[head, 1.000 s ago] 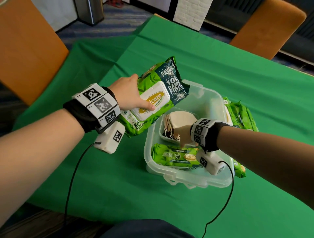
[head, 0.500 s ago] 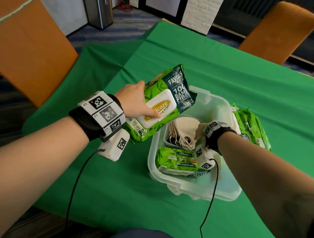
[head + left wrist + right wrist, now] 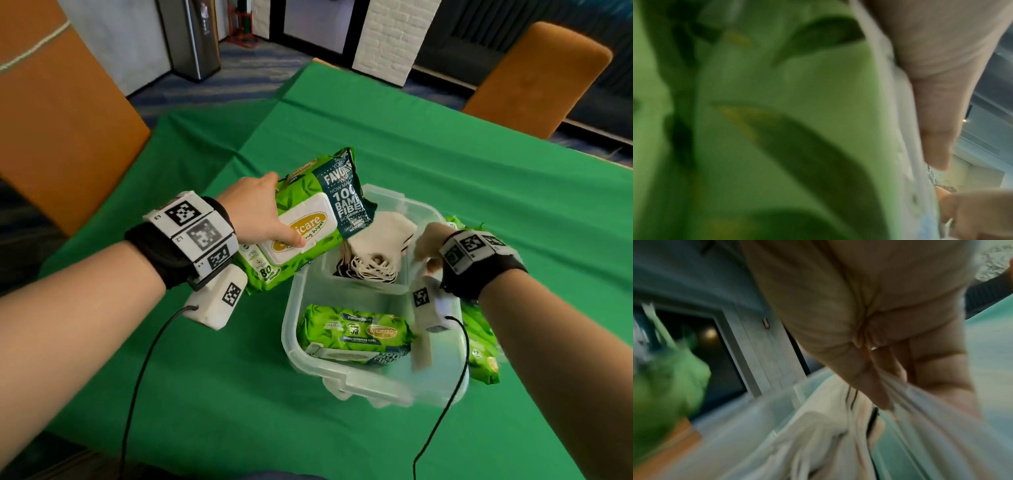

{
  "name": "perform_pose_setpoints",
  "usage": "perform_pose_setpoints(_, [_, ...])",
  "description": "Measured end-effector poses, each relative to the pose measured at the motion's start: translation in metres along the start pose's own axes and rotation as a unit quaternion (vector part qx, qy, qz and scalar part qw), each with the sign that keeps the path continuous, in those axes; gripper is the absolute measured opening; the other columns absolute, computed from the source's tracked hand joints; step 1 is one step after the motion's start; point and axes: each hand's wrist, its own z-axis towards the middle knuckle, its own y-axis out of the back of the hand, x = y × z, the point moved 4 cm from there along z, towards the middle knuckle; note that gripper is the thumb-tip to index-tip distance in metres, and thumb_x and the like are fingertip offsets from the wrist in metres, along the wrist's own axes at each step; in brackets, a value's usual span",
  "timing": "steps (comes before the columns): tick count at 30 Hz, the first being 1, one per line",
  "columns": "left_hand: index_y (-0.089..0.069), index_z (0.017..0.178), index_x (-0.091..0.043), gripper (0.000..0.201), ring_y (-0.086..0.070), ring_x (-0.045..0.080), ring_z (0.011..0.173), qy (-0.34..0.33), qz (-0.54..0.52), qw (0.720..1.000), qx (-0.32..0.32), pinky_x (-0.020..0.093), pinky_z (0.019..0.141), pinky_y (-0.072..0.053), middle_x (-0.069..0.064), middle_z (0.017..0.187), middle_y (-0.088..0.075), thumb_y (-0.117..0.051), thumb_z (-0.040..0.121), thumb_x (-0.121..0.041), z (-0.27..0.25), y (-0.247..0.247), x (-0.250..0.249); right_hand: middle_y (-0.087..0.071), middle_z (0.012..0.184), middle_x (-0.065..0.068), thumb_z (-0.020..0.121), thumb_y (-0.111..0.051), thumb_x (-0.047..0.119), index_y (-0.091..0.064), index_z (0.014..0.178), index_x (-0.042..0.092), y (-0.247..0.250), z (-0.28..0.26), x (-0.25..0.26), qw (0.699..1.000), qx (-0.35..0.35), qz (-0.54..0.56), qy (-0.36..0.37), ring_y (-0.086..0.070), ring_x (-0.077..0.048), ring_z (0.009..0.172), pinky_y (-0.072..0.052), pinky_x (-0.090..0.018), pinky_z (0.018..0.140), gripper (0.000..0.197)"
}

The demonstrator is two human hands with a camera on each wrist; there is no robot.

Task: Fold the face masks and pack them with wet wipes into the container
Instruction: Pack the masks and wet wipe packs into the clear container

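My left hand (image 3: 260, 212) grips a green wet wipes pack (image 3: 308, 222) in the air over the left rim of the clear plastic container (image 3: 359, 387). The left wrist view is filled by that pack (image 3: 777, 129) with a finger (image 3: 937, 97) pressed on its lid. A second wipes pack (image 3: 352, 332) lies in the container's near end. Folded beige face masks (image 3: 376, 240) sit in a small clear inner tray (image 3: 370, 282) at the far end. My right hand (image 3: 428, 240) pinches that tray's right edge; the right wrist view shows its fingers (image 3: 869, 369) curled on the translucent wall (image 3: 931, 426) beside the masks (image 3: 828, 426).
More green wipes packs (image 3: 479, 339) lie on the green tablecloth (image 3: 479, 171) just right of the container. Orange chairs stand at the left (image 3: 51, 137) and far right (image 3: 534, 75). Wrist-camera cables hang over the near table edge.
My right hand left the top of the masks and moved to the inner tray's right edge, which now sits raised and tilted. The left hand keeps the pack at the container's left.
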Motion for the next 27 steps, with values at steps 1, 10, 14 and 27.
perform_pose_setpoints(1, [-0.045,0.114,-0.007,0.083,-0.057,0.031,0.101,-0.007,0.013,1.0,-0.003,0.035,0.08,-0.046,0.014,0.112,-0.06,-0.081,0.057,-0.056,-0.001,0.003,-0.005,-0.057,0.093,-0.016,0.085,-0.055,-0.005,-0.055,0.085,0.002,0.011,-0.009,-0.002,1.0,0.005,0.014,0.01,-0.059,-0.024,0.072,-0.053,-0.026,0.05,0.006])
perform_pose_setpoints(10, [-0.038,0.126,-0.004,0.09,-0.055,0.031,0.095,-0.089,0.12,0.988,-0.028,0.037,0.076,-0.043,0.016,0.113,-0.059,-0.082,0.061,-0.048,0.015,0.032,-0.091,-0.059,0.069,-0.023,0.082,-0.051,-0.007,-0.054,0.065,-0.004,0.071,-0.033,-0.114,0.97,-0.145,0.193,0.003,-0.059,-0.027,0.051,-0.056,-0.036,0.055,0.017])
perform_pose_setpoints(14, [-0.038,0.124,-0.003,0.087,-0.056,0.031,0.098,-0.094,0.189,0.977,0.032,0.035,0.071,-0.04,0.016,0.112,-0.058,-0.085,0.062,-0.041,0.04,0.006,-0.132,-0.054,0.068,-0.021,0.081,-0.048,-0.011,-0.051,0.064,-0.007,0.073,-0.046,-0.162,0.947,-0.186,0.26,-0.023,-0.054,-0.025,0.038,-0.05,-0.03,0.039,0.017])
perform_pose_setpoints(27, [-0.03,0.135,-0.001,0.067,-0.054,0.037,0.115,-0.107,0.331,0.926,0.146,0.044,0.092,-0.047,0.02,0.133,-0.05,-0.065,0.08,-0.013,0.101,-0.107,-0.165,-0.054,0.084,-0.028,0.086,-0.045,-0.011,-0.051,0.073,-0.011,0.057,-0.044,-0.218,0.916,-0.16,0.365,-0.042,-0.051,-0.026,0.055,-0.045,-0.022,0.03,0.014])
